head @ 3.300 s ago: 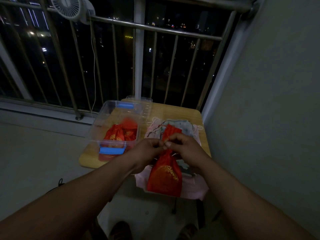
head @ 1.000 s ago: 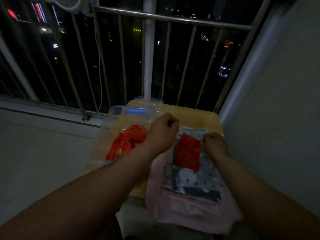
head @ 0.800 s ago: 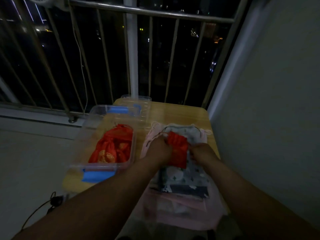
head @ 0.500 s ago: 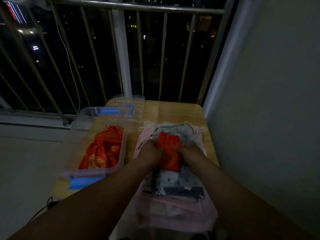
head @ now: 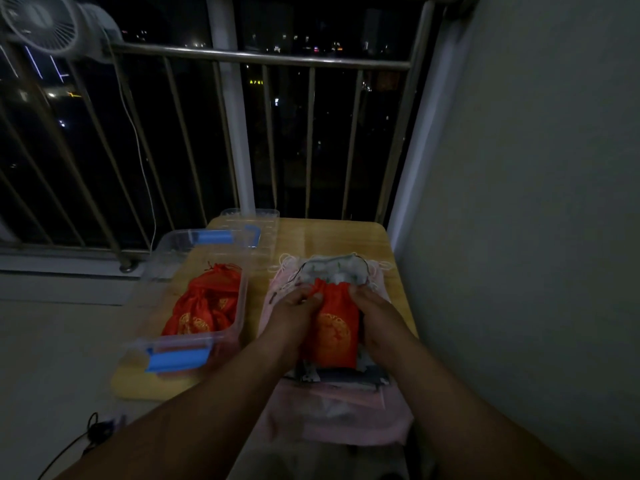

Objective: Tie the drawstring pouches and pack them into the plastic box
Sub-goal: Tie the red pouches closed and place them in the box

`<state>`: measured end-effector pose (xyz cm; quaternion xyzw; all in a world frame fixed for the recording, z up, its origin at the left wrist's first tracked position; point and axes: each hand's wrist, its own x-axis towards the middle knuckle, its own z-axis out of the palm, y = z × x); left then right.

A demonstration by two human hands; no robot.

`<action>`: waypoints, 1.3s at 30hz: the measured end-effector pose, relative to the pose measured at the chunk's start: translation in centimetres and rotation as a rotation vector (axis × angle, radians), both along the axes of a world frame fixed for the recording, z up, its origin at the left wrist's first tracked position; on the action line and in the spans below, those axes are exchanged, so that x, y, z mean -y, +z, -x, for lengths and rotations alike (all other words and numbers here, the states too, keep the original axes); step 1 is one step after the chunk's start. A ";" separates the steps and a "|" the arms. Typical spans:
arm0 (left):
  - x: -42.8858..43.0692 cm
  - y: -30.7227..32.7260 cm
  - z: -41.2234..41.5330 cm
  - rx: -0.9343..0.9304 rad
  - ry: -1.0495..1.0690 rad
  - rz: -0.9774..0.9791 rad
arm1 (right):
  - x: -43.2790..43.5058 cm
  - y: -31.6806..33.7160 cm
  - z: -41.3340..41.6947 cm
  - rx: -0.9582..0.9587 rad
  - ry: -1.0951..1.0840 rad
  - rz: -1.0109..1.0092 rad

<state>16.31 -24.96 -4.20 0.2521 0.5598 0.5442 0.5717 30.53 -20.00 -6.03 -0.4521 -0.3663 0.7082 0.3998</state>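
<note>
Red pouch (head: 334,336) is clasped by left hand (head: 294,308) and right hand (head: 375,308) — tying is judged underway; cinching and knotting are needed.

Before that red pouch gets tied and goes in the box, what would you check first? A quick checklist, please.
1. Both hands grip the pouch: ok; left hand and right hand hold its sides.
2. Pouch mouth pulled shut: cannot tell, too dark.
3. Box open: ok, lid lies behind it.
4. Room in box: ok, probably; packed pouches leave space at the far end.
5. Stack under the pouch fully on the table: not ok, its near end overhangs.
</note>
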 end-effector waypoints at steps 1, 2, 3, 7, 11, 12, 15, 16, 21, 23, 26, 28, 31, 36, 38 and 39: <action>0.6 0.0 -0.3 0.008 -0.010 -0.005 | 0.5 0.2 0.0 0.018 -0.021 -0.019; 1.0 0.0 -0.6 0.028 -0.022 -0.015 | 0.7 0.2 0.1 0.038 -0.047 -0.031; 1.6 0.2 -0.8 0.055 -0.029 -0.025 | 1.2 0.3 0.0 0.055 -0.063 -0.045; 2.9 1.5 -1.1 0.090 0.047 -0.059 | 3.1 1.0 0.1 0.080 -0.085 -0.062; 4.3 2.3 -1.3 0.062 0.071 -0.045 | 4.3 2.3 0.3 -0.025 -0.150 0.080; 4.7 2.6 -1.3 0.065 0.076 -0.035 | 4.5 2.8 0.3 -0.047 -0.158 0.121; 5.4 3.1 -1.2 0.107 0.082 0.005 | 5.1 4.0 0.0 -0.072 -0.138 0.158; 5.5 3.3 -1.0 0.136 0.111 0.005 | 5.3 4.3 -0.3 -0.075 -0.140 0.146; 5.1 2.9 -0.3 0.189 0.288 -0.041 | 5.2 3.8 -1.6 -0.013 -0.288 0.096; 5.1 2.7 -0.6 0.170 0.288 -0.046 | 5.3 3.8 -1.6 0.026 -0.297 0.078; 5.1 3.1 -0.4 0.126 0.228 -0.067 | 5.4 4.7 -1.9 0.157 -0.246 -0.032; 5.0 3.7 0.1 0.016 0.155 -0.089 | 5.3 5.7 -2.2 0.260 -0.151 -0.107; 4.7 4.8 0.5 -0.201 0.015 -0.115 | 5.2 7.1 -1.9 0.390 -0.010 -0.236; 3.9 5.8 0.7 -0.676 -0.236 -0.248 | 4.9 8.8 -0.6 0.602 0.113 -0.535; 3.7 6.3 0.8 -0.734 -0.270 -0.299 | 4.9 9.6 -0.2 0.625 0.126 -0.611; 3.6 6.6 0.8 -0.735 -0.285 -0.308 | 5.1 10.0 0.0 0.623 0.135 -0.624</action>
